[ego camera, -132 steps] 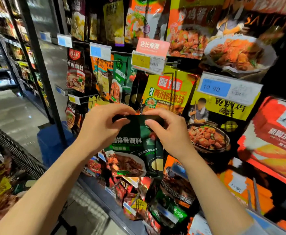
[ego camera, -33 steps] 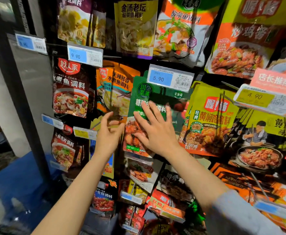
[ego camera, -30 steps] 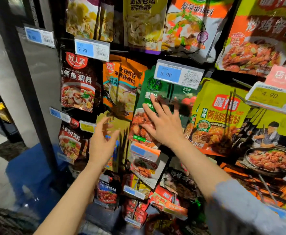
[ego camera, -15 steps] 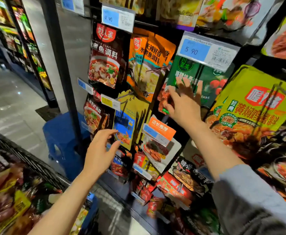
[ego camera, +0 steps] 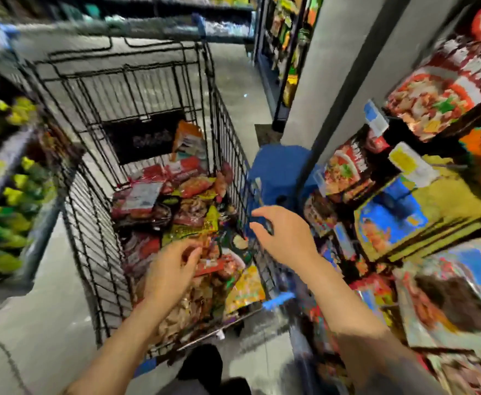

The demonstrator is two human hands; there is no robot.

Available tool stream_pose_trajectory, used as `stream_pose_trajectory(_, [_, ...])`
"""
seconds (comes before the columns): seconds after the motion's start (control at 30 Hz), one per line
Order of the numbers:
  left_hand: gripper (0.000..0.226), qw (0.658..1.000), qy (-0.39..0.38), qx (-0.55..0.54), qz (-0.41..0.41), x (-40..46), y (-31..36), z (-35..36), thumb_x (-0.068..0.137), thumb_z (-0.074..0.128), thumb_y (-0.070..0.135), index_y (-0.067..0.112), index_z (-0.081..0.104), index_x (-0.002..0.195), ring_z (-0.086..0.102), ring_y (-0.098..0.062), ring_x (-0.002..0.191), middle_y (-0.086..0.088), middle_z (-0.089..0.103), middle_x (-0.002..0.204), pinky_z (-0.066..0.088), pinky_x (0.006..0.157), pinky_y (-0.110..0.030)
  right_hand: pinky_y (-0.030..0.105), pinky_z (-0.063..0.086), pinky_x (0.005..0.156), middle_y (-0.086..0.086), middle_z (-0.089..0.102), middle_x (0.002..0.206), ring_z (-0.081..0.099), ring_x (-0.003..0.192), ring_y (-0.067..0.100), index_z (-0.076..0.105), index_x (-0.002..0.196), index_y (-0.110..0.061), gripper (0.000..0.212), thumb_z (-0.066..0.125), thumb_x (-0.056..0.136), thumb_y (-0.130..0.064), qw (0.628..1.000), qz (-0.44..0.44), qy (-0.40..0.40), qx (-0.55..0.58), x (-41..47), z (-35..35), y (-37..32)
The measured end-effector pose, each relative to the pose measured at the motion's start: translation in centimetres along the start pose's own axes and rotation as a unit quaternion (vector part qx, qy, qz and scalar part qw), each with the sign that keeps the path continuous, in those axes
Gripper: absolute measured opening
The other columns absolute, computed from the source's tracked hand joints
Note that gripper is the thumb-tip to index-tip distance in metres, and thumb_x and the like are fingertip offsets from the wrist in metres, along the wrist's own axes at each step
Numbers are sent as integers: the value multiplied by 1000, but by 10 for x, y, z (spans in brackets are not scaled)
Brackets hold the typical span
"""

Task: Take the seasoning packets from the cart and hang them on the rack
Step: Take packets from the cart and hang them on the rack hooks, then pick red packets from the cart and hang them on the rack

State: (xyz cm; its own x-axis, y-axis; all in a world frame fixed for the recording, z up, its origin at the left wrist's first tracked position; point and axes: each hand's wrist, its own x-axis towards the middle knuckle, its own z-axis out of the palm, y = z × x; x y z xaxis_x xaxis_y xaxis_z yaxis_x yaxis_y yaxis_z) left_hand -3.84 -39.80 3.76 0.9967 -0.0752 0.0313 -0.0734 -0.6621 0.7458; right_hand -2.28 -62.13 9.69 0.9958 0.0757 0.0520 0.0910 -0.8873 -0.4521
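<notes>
Left hand point(ego camera: 170, 269) reaches into the wire cart point(ego camera: 91, 223), fingers apart over seasoning packets point(ego camera: 193, 212); right hand point(ego camera: 283, 238) hovers loosely spread, empty

cart point(ego camera: 96, 252): sat left of the rack point(ego camera: 421, 212), pretty close
seasoning packets point(ego camera: 193, 212): piled inside the cart
stool point(ego camera: 279, 172): on the floor between cart and rack
left hand point(ego camera: 170, 275): over the pile
right hand point(ego camera: 284, 238): above the cart's right wall

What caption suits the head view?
Both hands, left and right, reach toward seasoning packets piled in the cart.
</notes>
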Motion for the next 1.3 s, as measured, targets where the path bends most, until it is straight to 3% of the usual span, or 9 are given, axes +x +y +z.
stream_pose_trajectory(0.17, [31,965,107,229,-71,-20,-78,-56,84,63,16,6,64,114,51,-41,111,-22,57,120,31,87,-33,31,42,93,-1,53,136,51,120,20,48,135,-25,45,52,93,-41,971,9,-238,2,36,86,-42])
stream_pose_trajectory(0.33, [75,941,84,294,-148,-12,-144,-60,75,75,25,17,41,142,21,-46,136,-24,24,151,24,106,-61,38,39,103,8,45,140,43,128,26,39,140,-23,51,53,92,-35,930,75,-359,17,43,154,-35])
stream_pose_trajectory(0.4, [76,956,93,252,-118,-11,-152,-56,78,74,18,14,37,144,16,-46,138,-24,18,153,24,109,-58,39,43,93,10,55,118,52,110,26,47,124,-36,38,57,87,-41,928,77,-363,18,42,173,-30])
stream_pose_trajectory(0.5, [77,968,110,186,-124,-12,-152,-56,84,67,19,15,26,149,-1,-34,144,-22,2,156,14,114,-48,36,36,101,6,46,137,43,126,25,33,143,-19,62,54,89,-41,915,119,-386,-17,36,198,-34])
stream_pose_trajectory(0.63, [81,977,71,141,-143,-11,-150,-54,88,25,70,23,10,152,-20,-19,143,-8,-20,156,-7,116,-31,31,43,97,6,52,134,53,117,21,30,145,-14,63,54,92,-38,912,136,-383,62,45,242,-55])
stream_pose_trajectory(0.8, [107,967,54,213,-129,-15,-157,-51,63,83,9,15,20,149,-9,-35,143,-27,-7,153,16,101,-51,31,46,79,13,58,125,58,108,27,19,149,-18,64,52,95,-32,895,193,-392,90,73,301,-82])
stream_pose_trajectory(1.1, [107,960,62,260,-85,-23,-163,-49,54,89,10,12,30,143,-6,-46,141,-33,-3,151,17,102,-56,32,48,76,0,67,98,63,91,21,58,113,-21,23,48,95,-30,941,144,-297,73,16,309,-46])
stream_pose_trajectory(1.2, [70,966,73,244,-46,-31,-162,-43,86,59,40,9,32,142,1,-52,139,-36,-1,150,18,107,-60,36,48,83,1,67,101,61,96,22,60,111,-18,25,45,97,-32,957,135,-249,66,-5,300,-27])
stream_pose_trajectory(1.3, [77,974,49,211,-72,-34,-159,-43,92,17,63,9,28,146,-6,-47,140,-34,-4,151,3,114,-49,38,48,82,0,66,100,60,95,22,60,110,-18,25,45,97,-32,966,111,-217,90,-13,297,-29])
